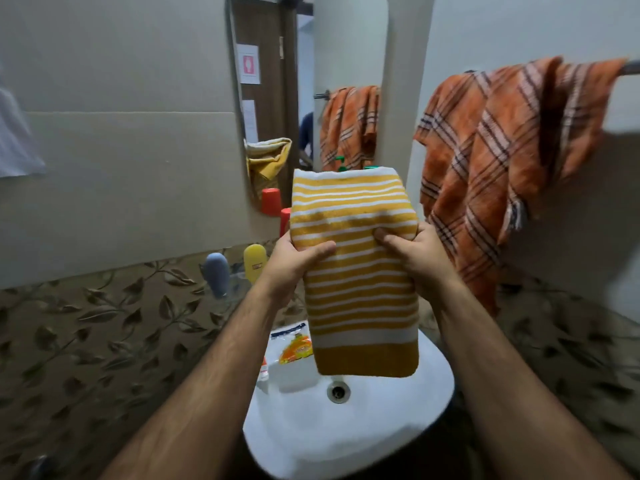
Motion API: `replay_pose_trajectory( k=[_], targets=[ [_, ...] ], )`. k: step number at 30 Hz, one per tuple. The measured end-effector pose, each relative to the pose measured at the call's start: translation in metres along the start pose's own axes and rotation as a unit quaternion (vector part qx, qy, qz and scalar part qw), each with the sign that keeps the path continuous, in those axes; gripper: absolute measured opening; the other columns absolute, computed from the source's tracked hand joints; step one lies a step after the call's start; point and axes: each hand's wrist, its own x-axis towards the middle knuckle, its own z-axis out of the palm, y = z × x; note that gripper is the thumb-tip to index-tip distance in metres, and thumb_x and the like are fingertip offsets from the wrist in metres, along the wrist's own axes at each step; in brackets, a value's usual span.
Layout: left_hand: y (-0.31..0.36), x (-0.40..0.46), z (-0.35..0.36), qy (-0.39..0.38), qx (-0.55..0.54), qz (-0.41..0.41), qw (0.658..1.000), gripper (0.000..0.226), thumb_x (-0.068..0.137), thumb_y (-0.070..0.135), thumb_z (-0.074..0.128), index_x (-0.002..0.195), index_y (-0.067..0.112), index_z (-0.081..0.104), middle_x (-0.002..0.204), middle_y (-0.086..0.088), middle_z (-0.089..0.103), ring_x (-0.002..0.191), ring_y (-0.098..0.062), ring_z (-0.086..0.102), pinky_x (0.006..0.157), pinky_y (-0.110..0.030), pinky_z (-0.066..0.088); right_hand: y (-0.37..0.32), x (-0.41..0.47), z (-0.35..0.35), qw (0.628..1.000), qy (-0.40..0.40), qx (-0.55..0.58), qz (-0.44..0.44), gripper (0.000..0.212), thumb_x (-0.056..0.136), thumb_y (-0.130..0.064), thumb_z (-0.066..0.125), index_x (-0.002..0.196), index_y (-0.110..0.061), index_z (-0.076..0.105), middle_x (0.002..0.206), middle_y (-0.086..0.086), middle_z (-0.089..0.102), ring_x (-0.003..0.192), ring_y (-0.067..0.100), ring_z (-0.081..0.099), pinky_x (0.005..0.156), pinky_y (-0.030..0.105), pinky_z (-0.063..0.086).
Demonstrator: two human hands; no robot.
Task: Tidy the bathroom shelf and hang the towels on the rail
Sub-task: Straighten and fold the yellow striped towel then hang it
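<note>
The rail (631,68) runs along the wall at the upper right of the frame, an orange plaid towel (498,161) already draped over it, so it lies up and right of my hands. At frame centre the folded yellow striped towel (353,271) hangs with its long axis vertical above the white sink (346,427). My left hand (294,261) and right hand (412,254) both clasp its upper part, and I judge the right is nearer the rail.

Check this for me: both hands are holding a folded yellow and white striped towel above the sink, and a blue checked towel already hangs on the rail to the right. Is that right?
Not quite. The head view shows the checked towel on the rail is orange, not blue. The rest holds: the left hand and right hand both grip the folded yellow and white striped towel above the sink.
</note>
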Motion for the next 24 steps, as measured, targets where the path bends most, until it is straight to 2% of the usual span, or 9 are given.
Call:
replay_pose_trajectory(
  k=[3,6,9,13,16,18,20,22,24],
  targets=[
    [0.003,0.007,0.028,-0.009,-0.007,0.021,1.000,0.042,0.079,0.008,0.075,0.118,0.012,0.059,0.111,-0.011,0.071,0.103,-0.026,0.069,0.092,-0.047,0.055,-0.017,-0.012,-0.018,0.998,0.049,-0.030,-0.030,0.011,0.089,-0.008,0.068,0.100,-0.010,0.070,0.100,0.013,0.075,0.092,0.028,0.073,0.078,0.039,0.061],
    [0.014,0.016,0.058,-0.032,-0.035,0.053,0.998,0.051,0.074,0.016,0.078,0.120,0.010,0.058,0.113,-0.013,0.070,0.105,-0.029,0.068,0.088,-0.045,0.057,-0.037,-0.022,-0.038,0.990,0.097,-0.065,-0.078,0.013,0.088,-0.009,0.070,0.101,-0.014,0.070,0.094,0.001,0.076,0.089,0.019,0.074,0.073,0.031,0.060],
    [0.025,0.024,0.092,-0.060,-0.054,0.095,0.992,0.040,0.083,0.015,0.073,0.119,0.016,0.056,0.116,-0.015,0.068,0.105,-0.029,0.068,0.086,-0.043,0.057,-0.060,-0.029,-0.058,0.974,0.150,-0.109,-0.128,0.013,0.086,-0.010,0.073,0.095,-0.020,0.070,0.087,-0.008,0.076,0.086,0.012,0.073,0.073,0.029,0.059],
    [0.033,0.035,0.142,-0.035,-0.042,0.175,0.983,0.030,0.084,0.024,0.070,0.112,0.022,0.059,0.108,-0.007,0.071,0.100,-0.021,0.070,0.084,-0.038,0.057,-0.092,-0.037,-0.086,0.952,0.211,-0.137,-0.176,0.020,0.084,-0.009,0.075,0.099,-0.021,0.069,0.081,-0.018,0.075,0.083,0.002,0.072,0.075,0.024,0.057],
    [0.039,0.043,0.173,-0.021,-0.037,0.231,0.972,0.033,0.087,0.026,0.070,0.116,0.015,0.059,0.107,-0.006,0.070,0.099,-0.017,0.069,0.081,-0.030,0.056,-0.112,-0.042,-0.104,0.937,0.247,-0.149,-0.199,0.024,0.084,-0.009,0.074,0.107,-0.015,0.070,0.094,-0.007,0.075,0.088,0.007,0.072,0.082,0.030,0.059],
    [0.043,0.049,0.193,-0.021,-0.044,0.254,0.966,0.035,0.090,0.022,0.067,0.122,0.013,0.055,0.110,-0.006,0.068,0.101,-0.015,0.068,0.082,-0.027,0.056,-0.126,-0.046,-0.115,0.930,0.257,-0.162,-0.209,0.027,0.085,-0.008,0.073,0.111,-0.008,0.067,0.097,-0.001,0.072,0.083,0.005,0.070,0.080,0.026,0.059],
    [0.047,0.055,0.212,-0.022,-0.052,0.268,0.962,0.037,0.092,0.023,0.065,0.125,0.013,0.052,0.110,-0.004,0.066,0.101,-0.014,0.067,0.082,-0.026,0.055,-0.139,-0.050,-0.125,0.921,0.263,-0.188,-0.217,0.023,0.086,-0.011,0.072,0.108,-0.013,0.067,0.096,-0.002,0.071,0.085,0.003,0.069,0.082,0.025,0.058],
    [0.051,0.062,0.230,-0.021,-0.048,0.282,0.958,0.039,0.090,0.036,0.064,0.123,0.023,0.051,0.111,0.000,0.065,0.103,-0.014,0.065,0.085,-0.029,0.055,-0.152,-0.051,-0.137,0.909,0.269,-0.214,-0.235,0.022,0.087,-0.011,0.072,0.107,-0.019,0.065,0.098,-0.007,0.071,0.090,0.002,0.069,0.085,0.025,0.057],
    [0.058,0.069,0.249,-0.022,-0.038,0.293,0.955,0.036,0.091,0.040,0.062,0.122,0.030,0.048,0.108,0.008,0.064,0.101,-0.005,0.064,0.086,-0.028,0.054,-0.162,-0.049,-0.148,0.891,0.282,-0.240,-0.262,0.026,0.088,-0.010,0.071,0.110,-0.020,0.062,0.099,-0.012,0.069,0.091,-0.003,0.068,0.085,0.019,0.054]
  ],
)
